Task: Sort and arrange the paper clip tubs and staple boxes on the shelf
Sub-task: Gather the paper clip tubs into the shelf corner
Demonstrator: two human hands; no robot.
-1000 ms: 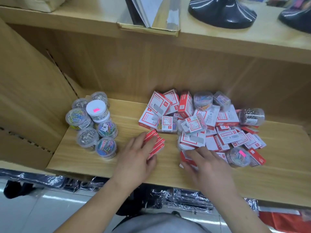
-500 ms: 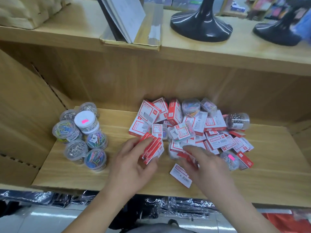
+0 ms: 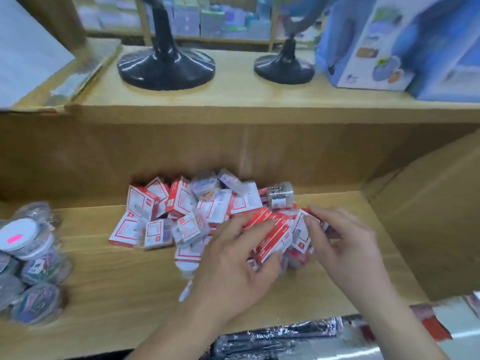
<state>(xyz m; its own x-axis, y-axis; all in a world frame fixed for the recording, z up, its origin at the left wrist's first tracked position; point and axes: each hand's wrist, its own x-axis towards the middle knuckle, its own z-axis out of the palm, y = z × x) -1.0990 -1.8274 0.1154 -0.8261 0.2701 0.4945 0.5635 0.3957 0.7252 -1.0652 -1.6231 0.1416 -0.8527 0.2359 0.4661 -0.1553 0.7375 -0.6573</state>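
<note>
A jumbled heap of red-and-white staple boxes (image 3: 179,203) lies in the middle of the wooden shelf (image 3: 109,279), with a few clear paper clip tubs (image 3: 280,194) mixed in at the back. A group of round clip tubs (image 3: 28,258) stands at the far left, one with a white lid and pink sticker. My left hand (image 3: 233,258) grips a stack of red staple boxes (image 3: 270,237) above the heap's right side. My right hand (image 3: 342,245) pinches one staple box (image 3: 301,233) against that stack. The frame is blurred.
An upper shelf carries two black round stands (image 3: 166,66), a blue product carton (image 3: 389,42) at the right and a white sheet at the left. Wooden side panels close the shelf bay on both sides. Wrapped goods show below the shelf edge.
The view has swung up and right. My left hand carried its stack of staple boxes to the right, and my right hand lifted a box from the shelf and brought it to that stack.
</note>
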